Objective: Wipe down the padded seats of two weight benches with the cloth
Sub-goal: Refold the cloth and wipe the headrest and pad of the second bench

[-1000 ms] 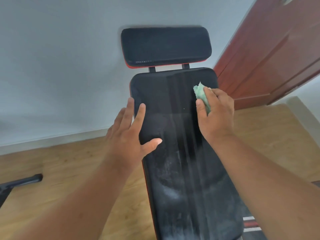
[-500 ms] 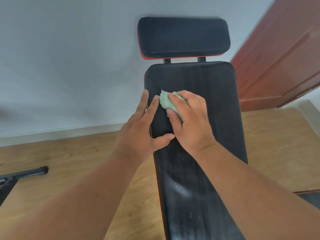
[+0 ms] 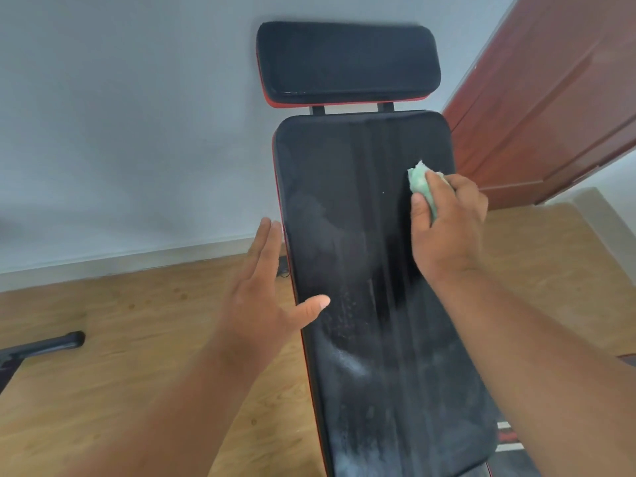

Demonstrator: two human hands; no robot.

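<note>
A black padded bench pad (image 3: 358, 235) with red edging runs up the middle of the view, streaked with pale dust and wipe marks. A separate black head pad (image 3: 347, 60) stands above it against the wall. My right hand (image 3: 447, 225) presses a wadded green cloth (image 3: 421, 184) against the pad's right side, near the upper edge. My left hand (image 3: 265, 290) hovers flat at the pad's left edge, fingers together and thumb stretched over the pad, holding nothing.
A grey wall (image 3: 120, 132) with a pale skirting board is behind the bench. A reddish-brown door (image 3: 557, 108) stands at the right. The floor (image 3: 120, 356) is light wood. A black bar foot (image 3: 44, 346) of other equipment lies at the left edge.
My right hand swept the cloth from the pad's right side to its left and back to the right. My left hand slid off the pad to its left edge.
</note>
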